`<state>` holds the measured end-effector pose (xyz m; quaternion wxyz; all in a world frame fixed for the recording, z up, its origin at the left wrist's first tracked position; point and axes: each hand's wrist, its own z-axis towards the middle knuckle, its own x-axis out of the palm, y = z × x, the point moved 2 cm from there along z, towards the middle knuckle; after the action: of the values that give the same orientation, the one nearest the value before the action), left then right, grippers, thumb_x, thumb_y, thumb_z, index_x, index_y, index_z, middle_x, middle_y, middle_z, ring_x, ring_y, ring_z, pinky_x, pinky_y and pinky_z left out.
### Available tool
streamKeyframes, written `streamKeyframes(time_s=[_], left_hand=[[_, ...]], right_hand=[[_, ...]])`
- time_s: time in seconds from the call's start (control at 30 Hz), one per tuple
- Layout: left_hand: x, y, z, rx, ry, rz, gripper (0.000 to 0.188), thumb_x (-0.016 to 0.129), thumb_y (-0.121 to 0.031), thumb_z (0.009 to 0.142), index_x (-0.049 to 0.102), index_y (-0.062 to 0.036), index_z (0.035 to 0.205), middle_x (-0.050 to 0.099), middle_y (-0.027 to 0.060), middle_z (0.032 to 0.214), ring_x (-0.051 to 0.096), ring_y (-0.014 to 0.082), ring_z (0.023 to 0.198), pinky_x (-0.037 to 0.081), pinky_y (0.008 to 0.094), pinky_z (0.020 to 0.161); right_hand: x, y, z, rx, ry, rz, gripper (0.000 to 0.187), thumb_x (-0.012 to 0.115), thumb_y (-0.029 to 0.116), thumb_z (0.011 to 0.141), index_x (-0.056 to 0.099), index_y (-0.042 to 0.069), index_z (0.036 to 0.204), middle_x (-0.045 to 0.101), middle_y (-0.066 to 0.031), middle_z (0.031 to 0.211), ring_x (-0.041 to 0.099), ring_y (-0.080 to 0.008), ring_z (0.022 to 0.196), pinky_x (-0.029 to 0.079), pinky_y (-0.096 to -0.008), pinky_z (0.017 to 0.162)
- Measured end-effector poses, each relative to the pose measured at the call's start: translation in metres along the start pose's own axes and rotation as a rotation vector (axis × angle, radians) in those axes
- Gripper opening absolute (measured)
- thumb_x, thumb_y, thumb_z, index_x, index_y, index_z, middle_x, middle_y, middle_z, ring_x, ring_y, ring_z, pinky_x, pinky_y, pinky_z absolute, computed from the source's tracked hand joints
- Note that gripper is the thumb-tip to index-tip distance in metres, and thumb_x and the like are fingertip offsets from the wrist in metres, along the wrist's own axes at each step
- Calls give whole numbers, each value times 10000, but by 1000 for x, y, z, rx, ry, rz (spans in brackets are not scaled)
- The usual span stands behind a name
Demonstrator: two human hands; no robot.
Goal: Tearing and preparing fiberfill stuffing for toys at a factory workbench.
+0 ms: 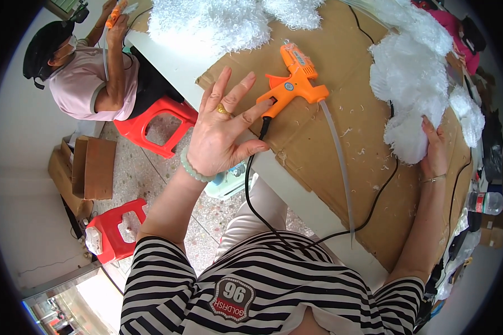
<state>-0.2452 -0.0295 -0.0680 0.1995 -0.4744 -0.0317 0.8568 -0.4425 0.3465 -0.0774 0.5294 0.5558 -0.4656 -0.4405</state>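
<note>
Left hand (213, 133) near 11 o'clock, spread wide, gripping nothing, right by the orange glue gun (294, 82) at 1 o'clock.
White fluff (411, 97) at 2; right hand (435, 152) at 3 curls at its edge, grip hard to tell. Best stay away from the gun's tip (287, 43), maybe hot. Open cardboard box (98, 167) at 9: can't see what's inside. Clear bottle (492, 203) at 3: can't tell either.

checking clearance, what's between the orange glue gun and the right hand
Head view: cardboard strewn with white scraps, then the fluffy white piece the right hand touches.
</note>
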Motion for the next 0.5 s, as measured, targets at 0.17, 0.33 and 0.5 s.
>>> streamKeyframes(time_s=[0.17, 0.33, 0.5], left_hand=[[2, 2, 1, 33, 39, 38, 574, 563, -562, 704, 607, -146, 1098, 409, 105, 1313, 241, 364, 1278, 238, 508, 987], [1, 0, 6, 66, 26, 31, 550, 561, -537, 721, 613, -120, 1076, 438, 90, 1292, 271, 355, 1268, 257, 513, 973], [1, 0, 7, 78, 7, 30, 480, 575, -471, 748, 621, -99, 1047, 472, 75, 1263, 310, 346, 1252, 288, 512, 951]], right_hand=[[0, 0, 1, 12, 4, -13, 353, 567, 156, 823, 508, -17, 1125, 570, -78, 1071, 547, -168, 960, 424, -294, 857], [-1, -1, 0, 18, 1, 9, 365, 572, 147, 815, 503, -20, 1132, 560, -77, 1076, 536, -170, 970, 415, -299, 870], [7, 5, -4, 23, -22, -13, 383, 580, 152, 809, 498, -24, 1139, 554, -81, 1081, 526, -178, 984, 405, -305, 885]])
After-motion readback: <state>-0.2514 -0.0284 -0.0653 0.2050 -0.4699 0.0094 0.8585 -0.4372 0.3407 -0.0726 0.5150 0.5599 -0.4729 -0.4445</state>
